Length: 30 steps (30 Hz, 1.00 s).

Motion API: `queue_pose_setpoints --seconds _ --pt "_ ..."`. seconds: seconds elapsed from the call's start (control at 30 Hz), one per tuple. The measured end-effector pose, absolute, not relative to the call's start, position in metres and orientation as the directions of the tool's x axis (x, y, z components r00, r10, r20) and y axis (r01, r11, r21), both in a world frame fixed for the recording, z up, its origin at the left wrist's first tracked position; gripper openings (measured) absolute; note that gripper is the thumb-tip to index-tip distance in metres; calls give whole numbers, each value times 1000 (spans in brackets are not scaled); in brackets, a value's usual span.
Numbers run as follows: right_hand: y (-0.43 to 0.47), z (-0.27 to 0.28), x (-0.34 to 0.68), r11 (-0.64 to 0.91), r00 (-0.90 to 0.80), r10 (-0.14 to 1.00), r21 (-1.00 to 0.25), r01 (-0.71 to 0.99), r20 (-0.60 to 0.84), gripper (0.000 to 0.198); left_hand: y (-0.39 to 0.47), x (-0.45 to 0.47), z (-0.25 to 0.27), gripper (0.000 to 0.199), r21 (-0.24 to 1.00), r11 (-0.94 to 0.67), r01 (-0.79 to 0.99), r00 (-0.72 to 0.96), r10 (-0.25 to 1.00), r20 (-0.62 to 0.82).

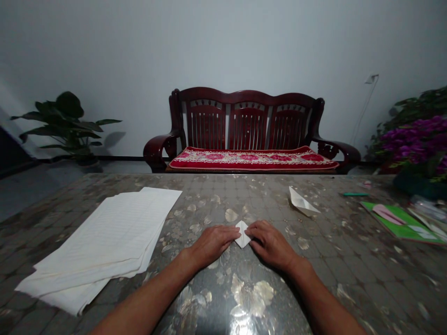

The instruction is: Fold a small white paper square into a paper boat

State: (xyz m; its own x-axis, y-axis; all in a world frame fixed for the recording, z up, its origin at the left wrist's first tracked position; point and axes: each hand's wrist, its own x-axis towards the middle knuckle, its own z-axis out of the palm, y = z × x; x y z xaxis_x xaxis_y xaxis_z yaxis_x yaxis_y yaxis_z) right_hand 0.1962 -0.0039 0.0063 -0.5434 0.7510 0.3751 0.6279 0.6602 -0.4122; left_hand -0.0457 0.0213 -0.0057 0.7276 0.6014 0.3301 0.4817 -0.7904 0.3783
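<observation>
A small piece of white paper (242, 238), folded into a diamond with a crease down its middle, lies on the patterned tabletop in front of me. My left hand (217, 242) holds its left corner, the fingers together and fairly straight. On the opposite corner, my right hand (268, 243) grips the paper with bent fingers. Both thumbs are partly hidden. Beyond my right hand stands a folded white paper piece (301, 203) with a pointed, boat-like shape, touched by neither hand.
A stack of white printed sheets (104, 237) spreads over the table's left side. At the right lie a green pen (355, 194), a green booklet (387, 215) and a pot of purple flowers (415, 139). A wooden bench (247, 121) stands behind the table (195, 302).
</observation>
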Motion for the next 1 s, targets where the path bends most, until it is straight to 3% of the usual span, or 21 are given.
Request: queue_pose_setpoints --seconds 0.27,0.57,1.0 --pt "-4 11 196 647 -573 762 -371 666 301 14 23 -44 -5 25 342 -790 509 730 607 314" --pt "-3 5 193 671 -589 736 -247 699 333 23 24 -43 -11 23 294 -802 521 704 598 383" --pt "-4 0 187 551 -457 822 -267 791 340 11 20 -42 -8 7 183 -722 667 605 669 431"
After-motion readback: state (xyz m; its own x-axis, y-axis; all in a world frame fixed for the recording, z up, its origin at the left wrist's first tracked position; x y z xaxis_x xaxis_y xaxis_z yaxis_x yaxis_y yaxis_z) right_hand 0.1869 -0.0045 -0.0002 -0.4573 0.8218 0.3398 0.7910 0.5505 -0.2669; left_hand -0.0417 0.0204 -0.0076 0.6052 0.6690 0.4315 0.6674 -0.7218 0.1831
